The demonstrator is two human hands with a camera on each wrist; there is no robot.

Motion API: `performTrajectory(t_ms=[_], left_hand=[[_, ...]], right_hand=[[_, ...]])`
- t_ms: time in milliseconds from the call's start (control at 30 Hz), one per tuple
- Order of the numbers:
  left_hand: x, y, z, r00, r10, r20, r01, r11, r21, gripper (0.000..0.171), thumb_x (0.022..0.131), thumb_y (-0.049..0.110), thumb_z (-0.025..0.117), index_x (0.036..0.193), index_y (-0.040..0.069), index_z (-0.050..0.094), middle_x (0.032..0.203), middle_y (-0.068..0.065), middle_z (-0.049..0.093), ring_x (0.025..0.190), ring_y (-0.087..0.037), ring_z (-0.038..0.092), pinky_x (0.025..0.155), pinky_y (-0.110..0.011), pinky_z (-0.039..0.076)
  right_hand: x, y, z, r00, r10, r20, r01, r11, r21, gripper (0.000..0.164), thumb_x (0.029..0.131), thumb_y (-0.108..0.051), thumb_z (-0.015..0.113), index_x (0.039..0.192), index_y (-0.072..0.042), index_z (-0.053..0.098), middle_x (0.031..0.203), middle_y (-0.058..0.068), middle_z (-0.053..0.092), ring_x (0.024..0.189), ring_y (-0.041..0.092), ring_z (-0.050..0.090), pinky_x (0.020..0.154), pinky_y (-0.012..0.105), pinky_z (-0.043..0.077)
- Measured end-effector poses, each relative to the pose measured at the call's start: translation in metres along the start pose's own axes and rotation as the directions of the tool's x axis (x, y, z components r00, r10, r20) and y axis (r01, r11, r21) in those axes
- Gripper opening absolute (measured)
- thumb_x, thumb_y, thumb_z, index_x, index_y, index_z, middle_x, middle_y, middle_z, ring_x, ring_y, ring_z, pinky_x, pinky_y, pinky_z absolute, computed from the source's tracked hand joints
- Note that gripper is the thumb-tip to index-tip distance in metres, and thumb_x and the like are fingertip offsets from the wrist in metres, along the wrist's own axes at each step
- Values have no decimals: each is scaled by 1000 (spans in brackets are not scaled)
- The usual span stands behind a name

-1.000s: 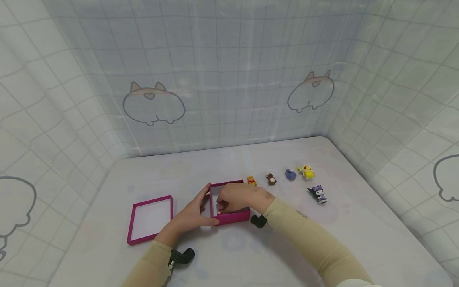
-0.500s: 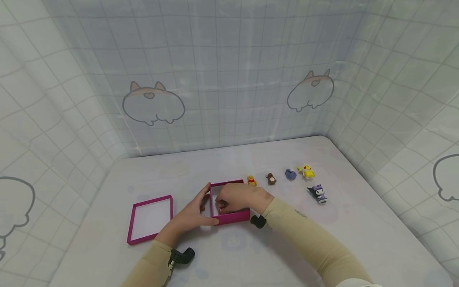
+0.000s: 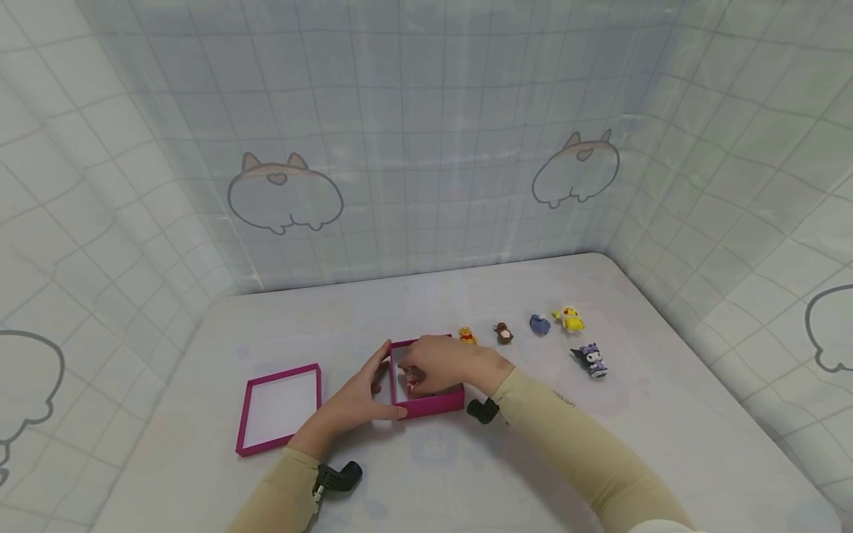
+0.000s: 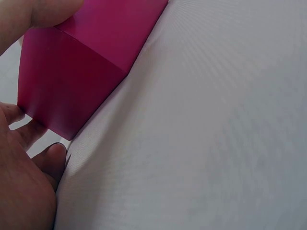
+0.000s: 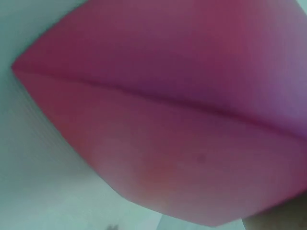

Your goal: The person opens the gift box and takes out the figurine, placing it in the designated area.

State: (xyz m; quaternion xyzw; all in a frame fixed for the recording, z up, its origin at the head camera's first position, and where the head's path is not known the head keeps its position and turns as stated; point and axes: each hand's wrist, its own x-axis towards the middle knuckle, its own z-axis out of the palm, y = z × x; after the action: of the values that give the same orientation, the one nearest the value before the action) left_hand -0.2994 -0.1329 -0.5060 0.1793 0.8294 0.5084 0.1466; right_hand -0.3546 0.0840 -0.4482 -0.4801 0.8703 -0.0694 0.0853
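Note:
An open magenta box (image 3: 432, 404) with a pale interior stands in the middle of the table. My left hand (image 3: 356, 398) holds its left side in the head view, thumb at the near corner and fingers at the far corner. The left wrist view shows the thumb and fingers around the magenta box (image 4: 72, 81). My right hand (image 3: 440, 363) reaches down into the box, its fingers pinching a small red-and-white figurine (image 3: 412, 383), mostly hidden by them. Only the outer walls of the magenta box (image 5: 158, 139) fill the right wrist view; the fingers are out of sight there.
A magenta-rimmed lid (image 3: 278, 407) lies inside up at the left. Beyond and right of the box are a bear figurine (image 3: 467, 335), a brown figurine (image 3: 503, 333), a blue one (image 3: 540, 324), a yellow one (image 3: 569, 319) and a purple-and-black one (image 3: 591, 360).
My right hand has lifted and shifted slightly inside the box, and more of the red-and-white figurine shows at its fingertips. The left hand and box have stayed in place.

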Motion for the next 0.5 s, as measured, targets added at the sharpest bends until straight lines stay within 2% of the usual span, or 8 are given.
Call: performTrajectory(t_ms=[233,400,500], left_hand=[[0,-2,1,1000,-4,-2,4,1000,0,122,71,39,89,160,25,7,163,6,13,148,-19,19,112,-44,33],[0,0,2,1000,-16,-11,16,1000,4,122,70,39,89,160,27,8,163,7,14,148,-19,20,112,-45,34],[0,0,3,1000,-21,-15,21,1000,4,123,68,39,90,160,28,9,163,5,15,147,-21,21,111,-46,35]], right_hand=[[-8,5,-8,998,-25,-56,28,998,54,15,84,-29,75,90,-19,66,80,-9,55,74,6,48,67,20,44],[-18,7,-17,996,-7,-85,16,993,115,27,85,-28,75,106,-12,72,96,-6,63,83,7,57,77,21,51],[-24,10,-21,995,27,-99,-12,989,148,38,86,-29,74,119,-9,71,111,-4,65,97,10,61,88,24,52]])
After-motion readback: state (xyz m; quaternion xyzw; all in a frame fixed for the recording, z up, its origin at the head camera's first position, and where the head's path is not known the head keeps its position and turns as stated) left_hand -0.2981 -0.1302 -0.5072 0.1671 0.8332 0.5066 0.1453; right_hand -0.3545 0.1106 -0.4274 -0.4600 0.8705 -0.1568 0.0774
